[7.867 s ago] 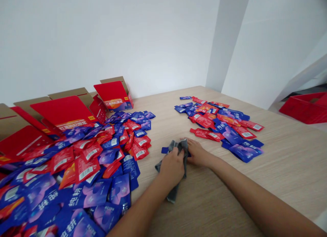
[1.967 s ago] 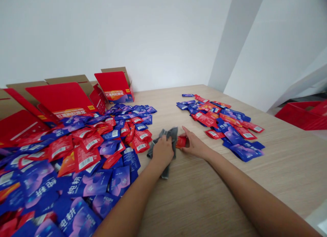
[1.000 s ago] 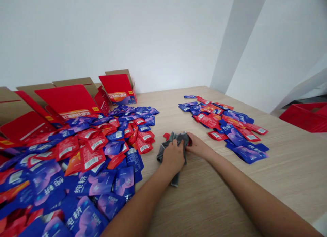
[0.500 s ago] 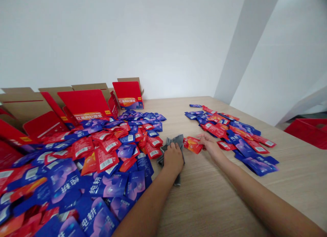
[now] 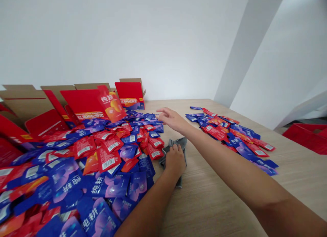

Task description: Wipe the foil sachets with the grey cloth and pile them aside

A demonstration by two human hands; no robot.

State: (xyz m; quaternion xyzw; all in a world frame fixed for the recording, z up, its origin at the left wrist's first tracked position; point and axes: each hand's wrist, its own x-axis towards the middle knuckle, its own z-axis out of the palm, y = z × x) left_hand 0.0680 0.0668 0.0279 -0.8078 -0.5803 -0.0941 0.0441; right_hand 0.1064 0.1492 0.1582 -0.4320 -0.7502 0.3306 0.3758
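Observation:
My left hand (image 5: 175, 159) is closed on a crumpled grey cloth (image 5: 179, 142), pressing it against the table just right of the big pile. My right hand (image 5: 172, 119) is stretched out over the table with its fingers apart and nothing in them. Left of it, a red and orange pouch (image 5: 113, 106) stands tilted in the air above the back of the pile, touching no hand. The big pile of blue pouches (image 5: 110, 185) and red pouches (image 5: 108, 158) covers the left side.
Several open red boxes (image 5: 84, 102) line the back left, and one red box (image 5: 129, 94) stands farther right by the wall. A smaller heap of pouches (image 5: 240, 141) lies on the wooden table (image 5: 212, 196) at the right. Beyond the table's right edge is a red box-like object (image 5: 306, 136).
My right hand has moved left and away from the smaller heap, and has let go of the red and orange pouch, which is now above the big pile. My left hand stays on the cloth.

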